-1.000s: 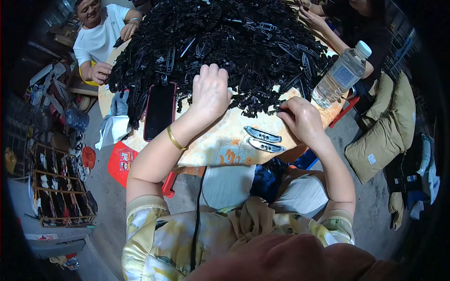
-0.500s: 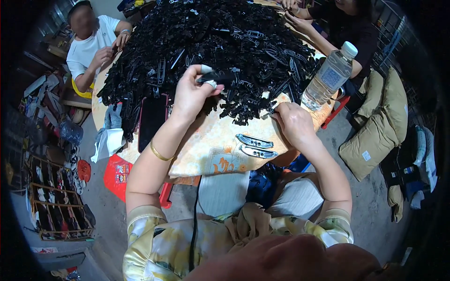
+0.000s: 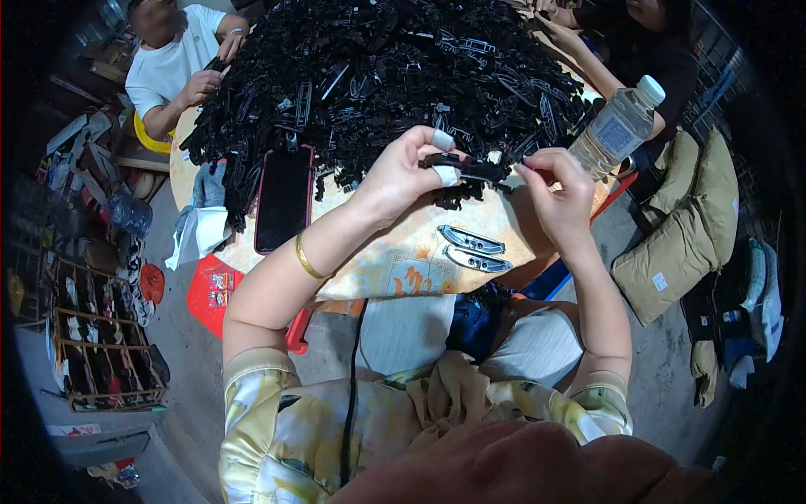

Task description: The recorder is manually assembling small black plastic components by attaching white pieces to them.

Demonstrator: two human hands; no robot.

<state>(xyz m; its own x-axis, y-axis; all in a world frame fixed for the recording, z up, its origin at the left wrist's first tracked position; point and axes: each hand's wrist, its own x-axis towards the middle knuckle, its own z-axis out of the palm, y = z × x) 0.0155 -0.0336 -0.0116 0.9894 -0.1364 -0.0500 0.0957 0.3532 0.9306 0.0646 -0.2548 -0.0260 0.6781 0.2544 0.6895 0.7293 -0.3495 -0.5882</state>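
Above floral tablecloth [image 3: 363,265] mid-frame, black plastic parts [image 3: 484,171] are being gripped by the left hand [image 3: 401,178], newly beside the right hand [image 3: 561,191], grip unclear, enabling joint handling.

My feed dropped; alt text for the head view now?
Left hand holds a black part near the right hand, by a heap of black pieces on a patterned tablecloth; two elongated parts lie nearer, a phone left, a capped bottle right.

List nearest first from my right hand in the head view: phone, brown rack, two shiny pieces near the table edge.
From your right hand:
1. Two shiny pieces: to its lower left.
2. Phone: well left.
3. Brown rack: far left, lower.
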